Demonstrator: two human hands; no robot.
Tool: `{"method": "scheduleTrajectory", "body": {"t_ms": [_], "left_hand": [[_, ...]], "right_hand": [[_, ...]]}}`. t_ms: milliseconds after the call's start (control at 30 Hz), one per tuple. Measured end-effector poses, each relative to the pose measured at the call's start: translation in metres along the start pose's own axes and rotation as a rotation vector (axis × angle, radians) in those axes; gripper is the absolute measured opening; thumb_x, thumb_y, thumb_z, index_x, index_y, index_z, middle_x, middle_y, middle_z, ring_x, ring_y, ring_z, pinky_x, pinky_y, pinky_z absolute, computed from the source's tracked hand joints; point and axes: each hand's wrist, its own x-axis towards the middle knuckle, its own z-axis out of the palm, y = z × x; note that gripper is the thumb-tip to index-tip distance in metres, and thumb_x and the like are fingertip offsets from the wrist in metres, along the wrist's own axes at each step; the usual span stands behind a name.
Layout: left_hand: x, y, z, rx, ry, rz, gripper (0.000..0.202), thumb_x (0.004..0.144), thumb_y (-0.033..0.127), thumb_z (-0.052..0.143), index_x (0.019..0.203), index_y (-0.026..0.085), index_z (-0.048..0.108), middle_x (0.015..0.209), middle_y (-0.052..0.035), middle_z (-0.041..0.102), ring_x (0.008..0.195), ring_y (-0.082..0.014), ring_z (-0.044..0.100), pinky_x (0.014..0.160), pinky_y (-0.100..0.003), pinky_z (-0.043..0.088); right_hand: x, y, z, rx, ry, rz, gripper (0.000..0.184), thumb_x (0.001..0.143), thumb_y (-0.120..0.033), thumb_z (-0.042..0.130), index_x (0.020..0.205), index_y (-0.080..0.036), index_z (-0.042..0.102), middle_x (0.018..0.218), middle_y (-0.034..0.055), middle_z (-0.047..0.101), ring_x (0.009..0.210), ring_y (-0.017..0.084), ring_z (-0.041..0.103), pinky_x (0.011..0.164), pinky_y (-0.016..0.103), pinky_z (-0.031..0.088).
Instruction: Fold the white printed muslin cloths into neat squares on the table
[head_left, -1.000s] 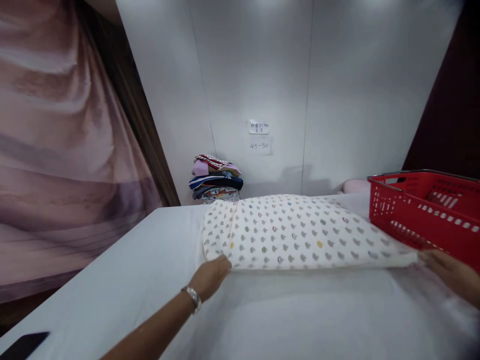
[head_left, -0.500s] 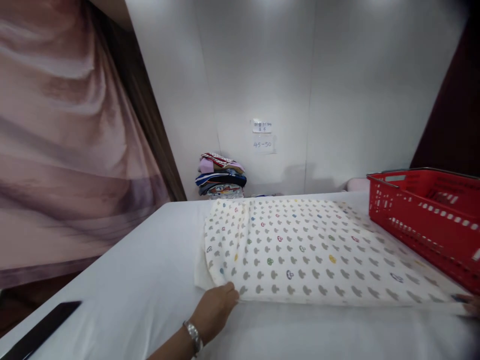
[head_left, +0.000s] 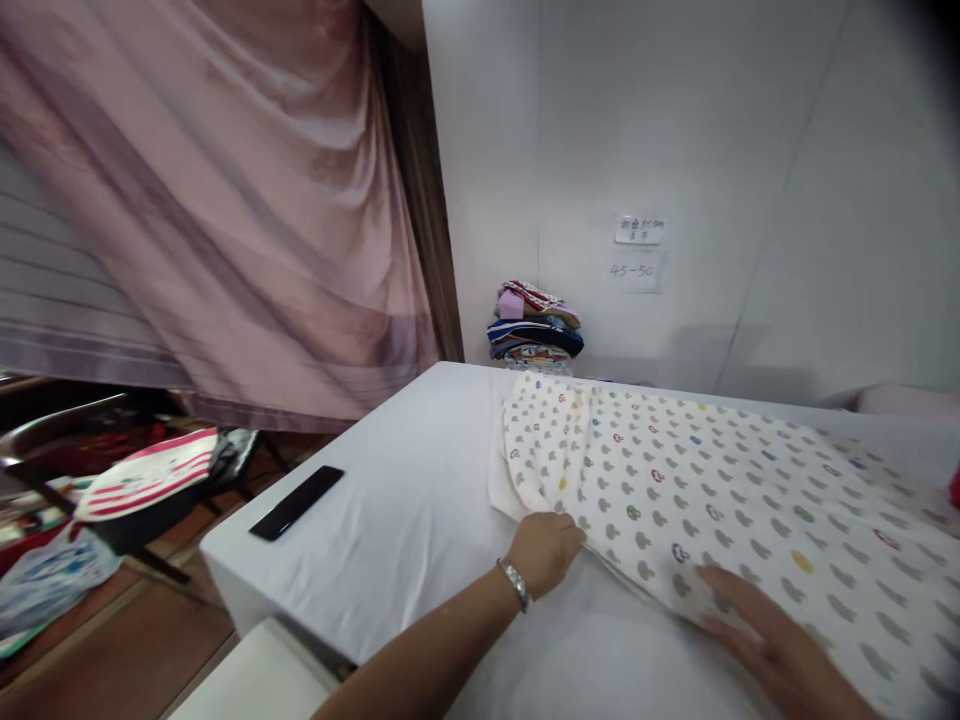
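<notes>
A white cloth (head_left: 675,490) printed with grey mushrooms and a few coloured ones lies spread on the white-covered table (head_left: 405,490). At its left end a fold runs across it, and an under layer sticks out. My left hand (head_left: 546,553), with a silver bracelet at the wrist, pinches the cloth's near edge close to that end. Farther right, my right hand (head_left: 780,640) rests over the near edge with its fingers stretched out and apart, slightly blurred. The cloth's right end runs toward the frame's edge.
A black phone-like slab (head_left: 297,502) lies at the table's left. Folded clothes (head_left: 536,335) are piled beyond the far edge, below wall notes (head_left: 637,255). A pink curtain (head_left: 300,200) hangs at left; a chair (head_left: 67,420) holds cloths. Something red (head_left: 955,485) shows at far right.
The view has turned left, so the red basket has nearly left the frame. My right hand has let go of the cloth's right corner and come closer to my left hand, which keeps its pinch.
</notes>
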Motion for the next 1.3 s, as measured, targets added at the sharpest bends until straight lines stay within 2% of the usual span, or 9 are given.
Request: {"method": "scheduleTrajectory", "body": {"t_ms": [133, 267, 400, 567, 800, 900, 1000, 1100, 1300], "left_hand": [[0.000, 0.000, 0.001, 0.014, 0.021, -0.010, 0.021, 0.088, 0.026, 0.038, 0.088, 0.021, 0.058, 0.083, -0.0034, 0.061, 0.077, -0.0166, 0.056, 0.065, -0.029, 0.041], [-0.008, -0.005, 0.008, -0.039, 0.034, -0.064, 0.016, 0.083, 0.024, 0.043, 0.094, 0.021, 0.055, 0.088, -0.0045, 0.060, 0.079, -0.0177, 0.057, 0.065, -0.030, 0.043], [-0.010, -0.018, 0.014, -0.104, -0.027, -0.125, 0.019, 0.079, 0.022, 0.046, 0.097, 0.023, 0.053, 0.096, -0.0041, 0.060, 0.079, -0.0182, 0.058, 0.063, -0.030, 0.045], [0.004, -0.047, 0.009, -0.153, -0.087, -0.259, 0.026, 0.075, 0.017, 0.047, 0.100, 0.024, 0.053, 0.105, -0.0038, 0.059, 0.088, -0.0199, 0.059, 0.069, -0.031, 0.046], [0.010, -0.096, -0.001, -0.423, 0.101, -0.360, 0.055, 0.066, 0.014, 0.057, 0.119, 0.024, 0.049, 0.131, -0.0013, 0.047, 0.107, -0.0192, 0.053, 0.091, -0.031, 0.043], [0.012, -0.128, -0.009, -0.500, 0.214, -0.649, 0.041, 0.072, 0.016, 0.053, 0.112, 0.024, 0.056, 0.120, 0.0003, 0.057, 0.107, -0.0151, 0.053, 0.095, -0.025, 0.040], [0.024, -0.160, -0.012, -0.454, 0.208, -0.918, 0.025, 0.079, 0.021, 0.047, 0.099, 0.022, 0.062, 0.107, -0.0019, 0.064, 0.099, -0.0159, 0.057, 0.089, -0.027, 0.043], [0.044, -0.179, -0.003, -0.441, 0.120, -0.997, 0.017, 0.078, 0.027, 0.052, 0.086, 0.020, 0.065, 0.098, -0.0062, 0.066, 0.093, -0.0209, 0.060, 0.082, -0.031, 0.046], [0.076, -0.184, 0.014, -0.418, 0.046, -1.071, 0.017, 0.074, 0.022, 0.056, 0.088, 0.015, 0.064, 0.102, -0.0135, 0.064, 0.095, -0.0253, 0.060, 0.078, -0.034, 0.046]], "right_hand": [[0.051, -0.080, 0.052, 0.085, -0.171, -0.181, 0.040, 0.084, -0.039, 0.043, 0.118, -0.023, 0.056, 0.117, 0.0062, 0.059, 0.108, 0.023, 0.053, 0.093, 0.041, 0.044], [0.075, -0.112, 0.068, 0.164, -0.219, -0.187, 0.033, 0.088, -0.036, 0.032, 0.098, -0.023, 0.061, 0.093, 0.0059, 0.064, 0.090, 0.021, 0.059, 0.080, 0.037, 0.049], [0.070, -0.104, 0.066, 0.238, -0.258, -0.121, 0.029, 0.088, -0.040, 0.034, 0.095, -0.026, 0.059, 0.092, 0.0040, 0.062, 0.087, 0.020, 0.058, 0.075, 0.034, 0.048], [0.064, -0.090, 0.062, 0.267, -0.147, 0.015, 0.029, 0.084, -0.045, 0.041, 0.093, -0.024, 0.059, 0.091, 0.0045, 0.064, 0.084, 0.021, 0.058, 0.071, 0.028, 0.048], [0.069, -0.075, 0.064, 0.277, -0.073, 0.217, 0.034, 0.076, -0.050, 0.052, 0.096, -0.024, 0.063, 0.091, -0.0004, 0.067, 0.086, 0.020, 0.060, 0.063, 0.019, 0.048], [0.064, -0.073, 0.067, 0.336, -0.093, 0.226, 0.035, 0.074, -0.050, 0.054, 0.095, -0.024, 0.065, 0.089, -0.0017, 0.067, 0.082, 0.018, 0.061, 0.065, 0.017, 0.048], [0.058, -0.077, 0.071, 0.399, -0.092, 0.208, 0.034, 0.073, -0.051, 0.054, 0.091, -0.023, 0.065, 0.083, -0.0015, 0.067, 0.076, 0.017, 0.061, 0.067, 0.017, 0.048], [0.054, -0.082, 0.076, 0.419, -0.065, 0.235, 0.035, 0.071, -0.053, 0.055, 0.085, -0.023, 0.066, 0.080, -0.0011, 0.067, 0.075, 0.017, 0.061, 0.067, 0.016, 0.048], [0.045, -0.077, 0.089, 0.427, -0.105, 0.301, 0.031, 0.074, -0.049, 0.055, 0.089, -0.024, 0.065, 0.087, -0.0011, 0.066, 0.081, 0.017, 0.061, 0.065, 0.014, 0.048]]}}
